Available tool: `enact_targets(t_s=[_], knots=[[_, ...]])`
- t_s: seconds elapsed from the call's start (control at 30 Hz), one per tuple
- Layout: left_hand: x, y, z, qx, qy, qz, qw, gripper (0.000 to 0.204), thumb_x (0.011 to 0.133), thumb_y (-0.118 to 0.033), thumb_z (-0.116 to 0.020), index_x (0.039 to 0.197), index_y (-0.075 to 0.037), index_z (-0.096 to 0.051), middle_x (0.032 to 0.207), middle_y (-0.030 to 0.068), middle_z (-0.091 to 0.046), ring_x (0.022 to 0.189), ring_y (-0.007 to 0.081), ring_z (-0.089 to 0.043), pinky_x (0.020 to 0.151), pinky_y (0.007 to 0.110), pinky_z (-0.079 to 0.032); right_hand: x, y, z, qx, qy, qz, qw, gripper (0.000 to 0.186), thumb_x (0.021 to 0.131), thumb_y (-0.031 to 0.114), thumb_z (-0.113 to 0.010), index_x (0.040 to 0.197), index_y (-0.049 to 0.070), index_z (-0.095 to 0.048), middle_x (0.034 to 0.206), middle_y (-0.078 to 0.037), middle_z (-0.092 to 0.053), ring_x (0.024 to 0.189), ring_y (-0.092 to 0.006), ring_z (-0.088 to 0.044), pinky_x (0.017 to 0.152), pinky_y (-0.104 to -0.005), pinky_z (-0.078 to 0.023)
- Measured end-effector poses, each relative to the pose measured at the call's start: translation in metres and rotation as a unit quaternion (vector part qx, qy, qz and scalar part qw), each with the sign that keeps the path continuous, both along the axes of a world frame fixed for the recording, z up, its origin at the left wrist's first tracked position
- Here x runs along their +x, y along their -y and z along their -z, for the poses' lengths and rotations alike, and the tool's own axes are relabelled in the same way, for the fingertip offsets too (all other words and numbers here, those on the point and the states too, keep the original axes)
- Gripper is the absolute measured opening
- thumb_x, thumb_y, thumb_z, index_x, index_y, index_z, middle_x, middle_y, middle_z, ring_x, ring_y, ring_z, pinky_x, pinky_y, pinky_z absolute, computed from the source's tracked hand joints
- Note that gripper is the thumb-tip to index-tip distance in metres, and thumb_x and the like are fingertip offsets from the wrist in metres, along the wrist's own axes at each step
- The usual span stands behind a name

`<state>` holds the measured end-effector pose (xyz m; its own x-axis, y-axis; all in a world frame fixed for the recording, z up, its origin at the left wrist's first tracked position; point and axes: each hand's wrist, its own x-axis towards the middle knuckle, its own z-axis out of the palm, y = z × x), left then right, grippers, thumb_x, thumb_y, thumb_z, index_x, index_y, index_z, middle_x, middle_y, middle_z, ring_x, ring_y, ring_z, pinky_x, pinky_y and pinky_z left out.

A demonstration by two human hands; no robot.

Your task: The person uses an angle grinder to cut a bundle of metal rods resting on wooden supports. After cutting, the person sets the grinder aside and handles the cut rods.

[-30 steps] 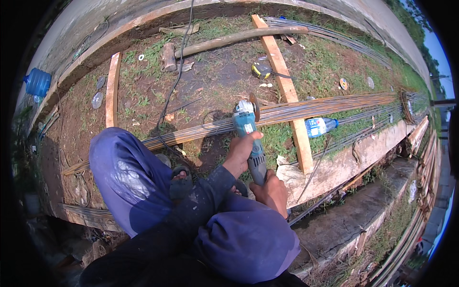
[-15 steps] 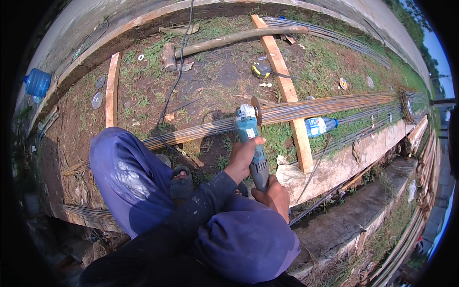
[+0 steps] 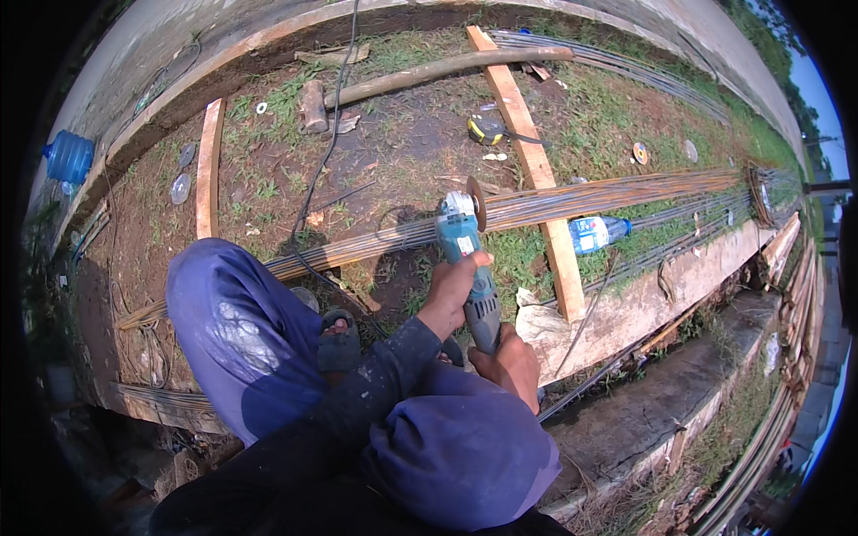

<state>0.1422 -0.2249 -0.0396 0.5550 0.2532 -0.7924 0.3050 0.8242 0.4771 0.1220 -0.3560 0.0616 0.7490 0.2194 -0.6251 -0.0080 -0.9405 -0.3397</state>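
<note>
Both of my hands grip a teal and grey angle grinder (image 3: 465,252). My left hand (image 3: 449,293) is wrapped round the front of its body, and my right hand (image 3: 511,364) closes on the rear end of the handle. The thin cutting disc (image 3: 477,204) stands on edge at the right of the grinder's head. It is at the long bundle of rusty steel rods (image 3: 608,196), which runs from beside my left knee to the far right. Whether the disc touches the rods I cannot tell.
A wooden beam (image 3: 534,170) crosses under the rods; another plank (image 3: 210,170) lies at left. A black cord (image 3: 308,192) trails over the rods. Nearby are a tape measure (image 3: 486,130), a blue-labelled bottle (image 3: 599,234), a wooden-handled hammer (image 3: 313,107) and a large blue jug (image 3: 69,157).
The grinder and both hands have shifted very slightly left in the picture, as has the scene around them. My grip is the same.
</note>
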Motion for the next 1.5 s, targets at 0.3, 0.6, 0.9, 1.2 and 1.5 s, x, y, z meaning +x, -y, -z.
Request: enact_targets(t_s=[0.3,0.6,0.9,1.2,1.5], knots=[[0.005,0.001,0.005,-0.009,0.017,-0.004,1.000,0.031,0.080,-0.021,-0.077,0.100,-0.002,-0.065,0.083,0.0034,-0.060,0.069,0.0163,-0.059,0.063,0.037,-0.048,0.004,0.000,-0.001,-0.001,0.005,0.001,1.000,0.053,0.078,0.037,-0.079,0.106,-0.006,-0.061,0.092,-0.034,-0.070,0.095,-0.0496,-0.068,0.084,-0.0533,-0.052],[0.007,-0.005,0.005,-0.006,0.011,-0.007,1.000,0.032,0.080,-0.021,-0.077,0.102,-0.001,-0.064,0.084,0.0042,-0.060,0.070,0.0162,-0.059,0.063,0.037,-0.048,0.007,-0.007,0.004,-0.007,0.011,-0.002,1.000,0.045,0.077,0.027,-0.076,0.105,-0.005,-0.062,0.094,-0.033,-0.070,0.095,-0.0494,-0.068,0.085,-0.0530,-0.052],[0.010,-0.009,0.014,-0.007,0.011,-0.012,1.000,0.031,0.080,-0.020,-0.076,0.102,-0.002,-0.064,0.082,0.0033,-0.059,0.069,0.0162,-0.058,0.063,0.037,-0.048,0.008,-0.010,0.009,0.005,0.024,-0.007,1.000,0.040,0.078,0.024,-0.073,0.104,-0.004,-0.061,0.093,-0.033,-0.070,0.094,-0.0494,-0.068,0.085,-0.0540,-0.051],[0.016,-0.016,0.018,-0.013,0.004,-0.009,1.000,0.030,0.080,-0.020,-0.077,0.102,-0.003,-0.065,0.084,0.0037,-0.061,0.069,0.0171,-0.061,0.063,0.038,-0.050,0.015,-0.015,0.017,-0.025,0.010,-0.013,1.000,0.049,0.077,0.027,-0.080,0.111,-0.003,-0.061,0.099,-0.029,-0.071,0.099,-0.0447,-0.069,0.086,-0.0506,-0.053],[0.021,-0.019,0.012,-0.007,-0.004,-0.007,1.000,0.029,0.081,-0.020,-0.076,0.102,-0.003,-0.066,0.083,0.0034,-0.061,0.070,0.0165,-0.060,0.064,0.037,-0.049,0.020,-0.017,0.020,-0.024,0.010,-0.017,1.000,0.049,0.078,0.028,-0.080,0.111,-0.003,-0.062,0.099,-0.029,-0.071,0.099,-0.0443,-0.069,0.085,-0.0501,-0.053]])
